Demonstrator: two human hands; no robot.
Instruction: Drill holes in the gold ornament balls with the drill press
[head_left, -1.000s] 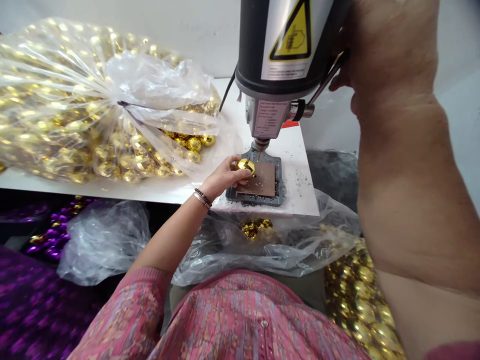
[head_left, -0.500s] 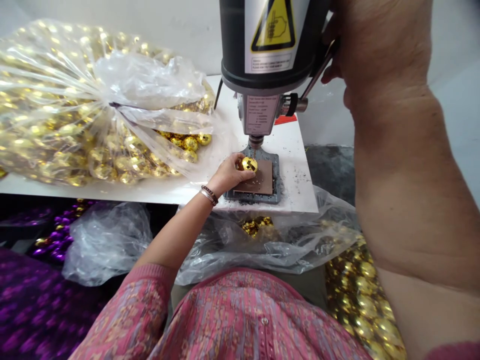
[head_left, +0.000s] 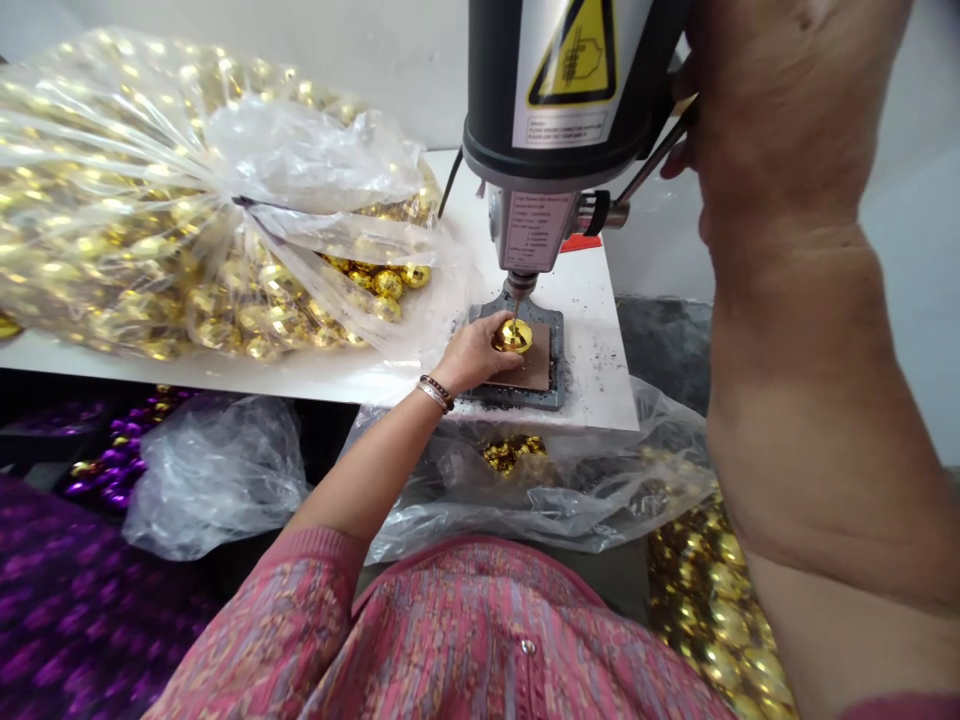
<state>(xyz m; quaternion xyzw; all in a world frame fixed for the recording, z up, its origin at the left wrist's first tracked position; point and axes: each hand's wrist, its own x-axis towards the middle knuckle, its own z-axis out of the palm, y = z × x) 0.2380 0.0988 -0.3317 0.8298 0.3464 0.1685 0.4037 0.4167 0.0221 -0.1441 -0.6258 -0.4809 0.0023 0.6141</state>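
Between the thumb and fingers of my left hand (head_left: 478, 352) is a shiny gold faceted ball (head_left: 514, 337), over a brown square board (head_left: 534, 368) on the drill press base (head_left: 556, 385). The thin drill bit (head_left: 516, 312) reaches down to the ball's top; whether it has entered the ball I cannot tell. My right hand (head_left: 701, 110), large and close at the upper right, is closed around the metal feed lever (head_left: 656, 150) of the drill press (head_left: 574, 120); most of its fingers are hidden behind the wrist.
A big clear bag of gold balls (head_left: 135, 260) covers the table's left side, with several balls at its opening. Dark shavings lie around the base. Below the front edge hangs an open plastic bag (head_left: 577, 500); more gold balls (head_left: 720, 590) and purple balls (head_left: 112, 470) are lower down.
The drill bit now meets the ball, where before it was just above. My left hand with the ball has moved slightly right under the bit. The whole view has shifted a little.
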